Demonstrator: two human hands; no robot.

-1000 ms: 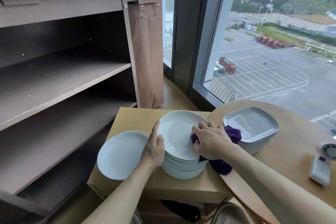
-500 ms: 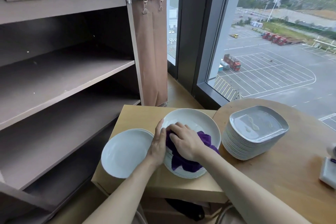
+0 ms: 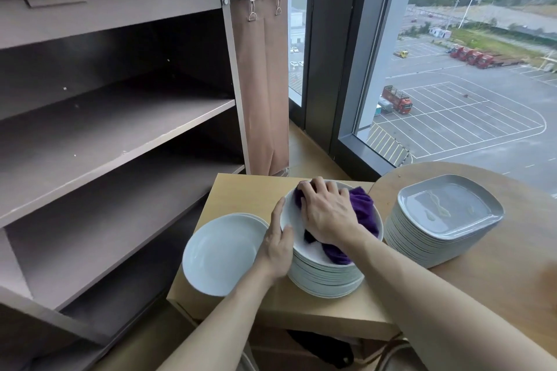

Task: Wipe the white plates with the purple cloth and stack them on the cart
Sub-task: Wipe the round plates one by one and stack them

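1. A stack of grey square plates [image 3: 446,208] is set on a round wooden table [image 3: 512,277].
2. A low square table [image 3: 241,193] is placed just beside it.
3. A brown fabric bag [image 3: 262,84] is hung by metal clips [image 3: 252,12].
4. A red truck [image 3: 397,101] is seen parked beyond the window [image 3: 452,135].

Left grip [image 3: 278,242] curled thumb-up, right grip [image 3: 327,211] pressing palm-down.

head-worn view, facing down, close above
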